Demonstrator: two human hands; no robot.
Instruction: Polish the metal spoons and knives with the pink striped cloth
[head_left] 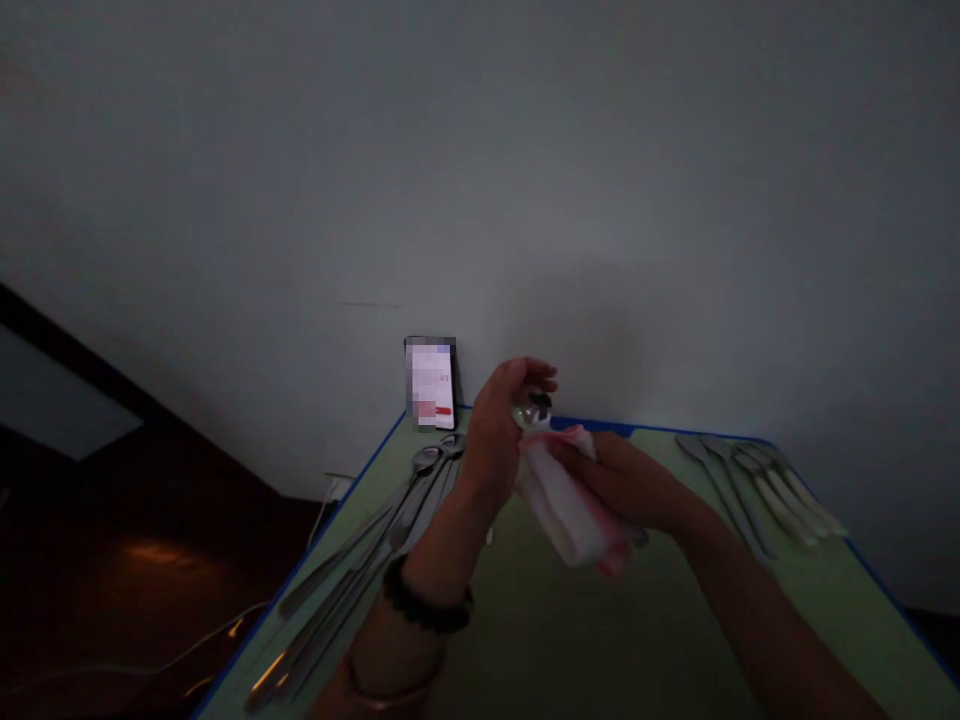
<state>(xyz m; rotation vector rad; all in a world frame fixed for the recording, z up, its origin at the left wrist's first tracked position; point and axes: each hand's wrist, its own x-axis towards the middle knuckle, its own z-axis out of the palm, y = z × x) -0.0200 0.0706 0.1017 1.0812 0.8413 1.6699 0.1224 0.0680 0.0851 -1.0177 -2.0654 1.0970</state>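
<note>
My left hand point(501, 425) is closed around a shiny metal spoon point(531, 412), holding its bowl up above the green table point(570, 640). My right hand point(622, 480) grips a white and pink cloth point(574, 505) and presses it against the spoon's bowl. Both hands meet over the far middle of the table. A dark bead bracelet is on my left wrist. The spoon's handle is hidden behind my hands and the cloth.
Several long metal spoons point(375, 545) lie in a row on the table's left side. Several more utensils point(757, 480) lie at the far right. A phone point(431, 385) with a lit screen leans against the white wall. Cables lie on the dark floor at left.
</note>
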